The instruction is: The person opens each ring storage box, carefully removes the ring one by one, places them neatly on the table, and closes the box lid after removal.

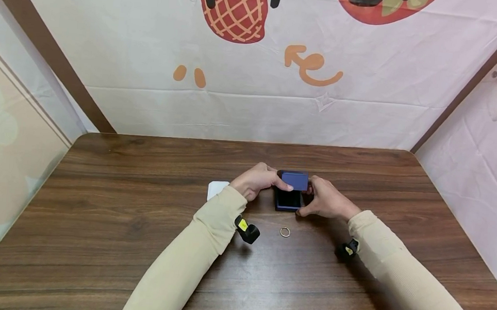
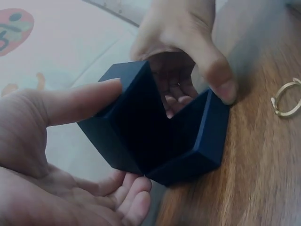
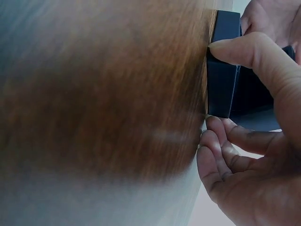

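A dark blue jewelry box (image 1: 288, 209) sits on the table with its hinged lid (image 1: 294, 180) raised and its dark inside showing. My left hand (image 1: 257, 181) holds the lid, the thumb on its front edge and the other fingers behind or under it. On the other side, my right hand (image 1: 328, 199) grips the base, its thumb (image 3: 235, 49) pressed on the front corner and its fingers at the side. A gold ring (image 2: 288, 113) lies on the table in front of the box, apart from both hands.
A white flat item (image 1: 216, 188) lies left of the box, partly hidden by the left wrist. The brown wooden table (image 1: 116, 222) meets a printed white cloth (image 1: 251, 118) at its far edge. Black wrist cameras (image 1: 248, 230) hang near both wrists.
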The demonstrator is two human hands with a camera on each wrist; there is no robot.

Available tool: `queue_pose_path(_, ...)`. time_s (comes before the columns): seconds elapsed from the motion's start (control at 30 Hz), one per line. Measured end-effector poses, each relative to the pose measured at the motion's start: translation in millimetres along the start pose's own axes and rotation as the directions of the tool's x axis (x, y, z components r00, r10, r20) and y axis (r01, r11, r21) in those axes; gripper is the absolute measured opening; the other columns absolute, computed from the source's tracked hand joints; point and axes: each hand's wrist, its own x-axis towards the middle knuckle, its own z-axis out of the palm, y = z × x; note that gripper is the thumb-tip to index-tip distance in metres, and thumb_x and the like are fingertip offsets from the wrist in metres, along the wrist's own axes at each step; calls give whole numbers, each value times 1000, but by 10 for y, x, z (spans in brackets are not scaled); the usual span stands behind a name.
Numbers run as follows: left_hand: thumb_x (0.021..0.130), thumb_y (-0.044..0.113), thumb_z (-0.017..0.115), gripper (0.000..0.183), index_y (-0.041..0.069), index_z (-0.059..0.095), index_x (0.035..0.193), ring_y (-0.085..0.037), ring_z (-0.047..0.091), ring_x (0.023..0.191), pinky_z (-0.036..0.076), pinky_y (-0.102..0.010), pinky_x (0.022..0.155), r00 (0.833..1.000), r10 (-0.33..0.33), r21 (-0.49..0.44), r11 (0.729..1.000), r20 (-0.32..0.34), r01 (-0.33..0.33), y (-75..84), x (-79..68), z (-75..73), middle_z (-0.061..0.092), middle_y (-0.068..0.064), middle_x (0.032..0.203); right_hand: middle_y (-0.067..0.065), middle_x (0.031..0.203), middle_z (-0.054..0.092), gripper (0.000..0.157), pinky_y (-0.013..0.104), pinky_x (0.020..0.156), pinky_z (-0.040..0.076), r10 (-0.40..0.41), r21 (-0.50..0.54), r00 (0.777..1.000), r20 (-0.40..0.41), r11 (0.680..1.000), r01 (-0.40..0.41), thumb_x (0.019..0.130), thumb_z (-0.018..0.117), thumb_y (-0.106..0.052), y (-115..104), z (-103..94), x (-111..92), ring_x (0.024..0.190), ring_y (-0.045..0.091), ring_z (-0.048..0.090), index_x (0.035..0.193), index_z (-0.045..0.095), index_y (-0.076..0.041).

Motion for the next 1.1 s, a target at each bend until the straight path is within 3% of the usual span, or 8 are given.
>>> queue_pose_path(0.1,75,1,85,34,-3,71,106,-18,52,103,35,-33,104,1000,27,68,997,-4,-26,-8,-23,12,68,-6,98,13,97,63,59,38,78,50,7,3,1000,9,1000,-7,65,91,-13,1,-2,1,85,23,59,112,61,6)
queue_pose_path(0.27,69,-5,86,49,-6,65,114,-20,57,99,43,-29,94,996,90,225,971,-20,-84,-36,-48,59,69,-12,102,15,100,61,74,37,78,51,4,6,1000,20,1000,-4,65,90,-13,2,-1,6,85,23,60,126,57,13)
queue_pose_path(0.47,69,-10,84,58,-9,60,121,-22,63,98,50,-30,92,990,142,295,947,-19,-131,-71,-76,111,69,-17,107,18,105,61,79,39,80,52,4,6,1000,24,1000,-4,66,90,-12,-6,-8,5,88,25,61,130,54,16)
queue_pose_path(0.67,65,-4,89,77,-6,52,132,-29,55,111,44,-38,102,971,223,459,874,-86,-160,-134,-130,167,60,-17,119,19,109,60,81,42,84,52,18,2,999,29,1000,-18,66,90,-12,-13,-7,2,93,27,61,132,52,16)
queue_pose_path(0.87,64,3,91,82,-5,49,134,-32,47,119,38,-42,107,949,299,576,795,-102,-188,-183,-176,207,54,-19,127,20,110,61,83,43,86,52,9,-13,1000,19,1000,-9,66,90,-12,-10,1,3,95,28,60,132,51,18)
queue_pose_path(1.0,65,3,90,82,-6,48,135,-33,45,121,38,-42,108,939,331,593,777,-98,-212,-208,-180,222,53,-20,129,19,108,60,83,42,85,52,7,-14,1000,20,1000,-7,66,90,-13,-6,2,4,93,28,59,132,51,18)
queue_pose_path(1.1,64,1,90,82,-6,48,135,-33,45,120,38,-43,108,936,336,582,784,-101,-219,-222,-182,232,53,-20,129,17,105,59,81,41,83,51,7,-11,1000,23,1000,-7,66,90,-12,-5,2,0,91,27,59,132,52,17)
